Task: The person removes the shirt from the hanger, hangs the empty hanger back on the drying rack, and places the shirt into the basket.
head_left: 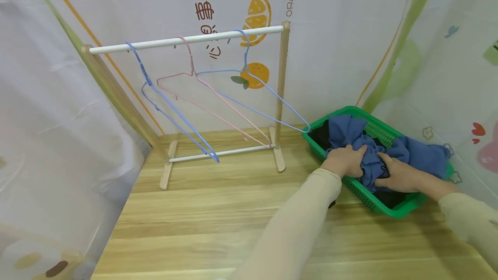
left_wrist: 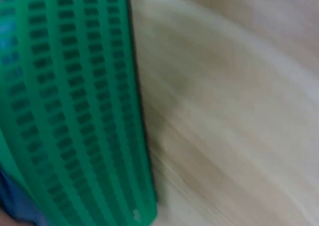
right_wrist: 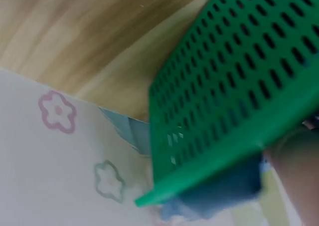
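In the head view a crumpled blue garment (head_left: 347, 129) lies bunched in a green plastic basket (head_left: 397, 214), its right end draped over the far rim. My left hand (head_left: 345, 161) grips the cloth near the basket's front side. Close beside it, my right hand (head_left: 398, 175) holds another fold of the same blue cloth, thumb and fingers apart around it. Black fabric (head_left: 390, 199) shows beneath. The left wrist view is mostly the basket's slotted wall (left_wrist: 79, 101). In the right wrist view, blue cloth (right_wrist: 224, 188) hangs past the basket rim.
Left of the basket stands a clothes rack (head_left: 210, 37) with a white bar and wooden posts. From it hang two blue hangers (head_left: 186, 124) and a pink hanger (head_left: 221, 92). One blue hanger's end reaches the basket rim. Printed curtains (head_left: 319, 55) surround the wooden table (head_left: 202, 228).
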`<state>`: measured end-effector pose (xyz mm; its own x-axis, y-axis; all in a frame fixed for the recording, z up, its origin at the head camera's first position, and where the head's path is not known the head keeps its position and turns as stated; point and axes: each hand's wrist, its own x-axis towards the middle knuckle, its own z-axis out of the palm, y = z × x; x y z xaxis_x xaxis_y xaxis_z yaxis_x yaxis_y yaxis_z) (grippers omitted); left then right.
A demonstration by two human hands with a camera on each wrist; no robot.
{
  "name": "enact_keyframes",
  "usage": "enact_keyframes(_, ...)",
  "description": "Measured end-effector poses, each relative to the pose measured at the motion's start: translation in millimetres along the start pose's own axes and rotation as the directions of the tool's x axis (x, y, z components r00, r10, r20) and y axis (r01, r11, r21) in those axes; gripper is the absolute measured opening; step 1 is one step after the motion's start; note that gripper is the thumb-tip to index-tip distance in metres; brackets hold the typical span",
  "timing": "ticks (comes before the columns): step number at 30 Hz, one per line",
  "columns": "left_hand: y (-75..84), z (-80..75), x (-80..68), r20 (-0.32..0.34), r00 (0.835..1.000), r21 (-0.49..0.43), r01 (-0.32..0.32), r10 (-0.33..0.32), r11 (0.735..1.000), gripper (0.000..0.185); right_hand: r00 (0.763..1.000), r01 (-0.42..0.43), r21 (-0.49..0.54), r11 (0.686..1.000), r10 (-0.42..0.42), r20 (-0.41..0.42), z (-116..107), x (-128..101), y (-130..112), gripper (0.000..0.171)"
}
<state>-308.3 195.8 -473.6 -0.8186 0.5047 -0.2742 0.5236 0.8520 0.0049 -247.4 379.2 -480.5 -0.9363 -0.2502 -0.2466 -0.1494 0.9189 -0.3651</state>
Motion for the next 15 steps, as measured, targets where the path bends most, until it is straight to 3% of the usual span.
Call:
enact_keyframes(3, -7.9, -2.5, 2.7, 0.043, 0.996, 0.0, -0.083, 0.082, 0.997, 0.079, 1.0, 0.012, 0.055, 0.998, -0.012, 0.005, 2, -1, 7, 0.109)
enact_keyframes(6, -15.6, -0.1, 5.2, 0.031, 0.994, 0.005, -0.103, 0.103, 0.995, 0.085, 1.0, 0.02, 0.091, 0.996, -0.02, 0.003, 3, -2, 10, 0.111)
enact_keyframes(11, -27.6, -3.2, 1.3, -0.118, 0.991, 0.082, -0.059, 0.068, 0.995, 0.097, 0.999, 0.015, -0.015, 1.0, -0.015, -0.029, -6, -3, 0, 0.117)
enact_keyframes(15, -40.3, -20.5, -18.3, -0.221, 0.973, 0.127, -0.038, 0.066, 0.991, 0.106, 0.997, -0.047, -0.193, 0.98, 0.034, -0.07, -22, -10, -14, 0.124)
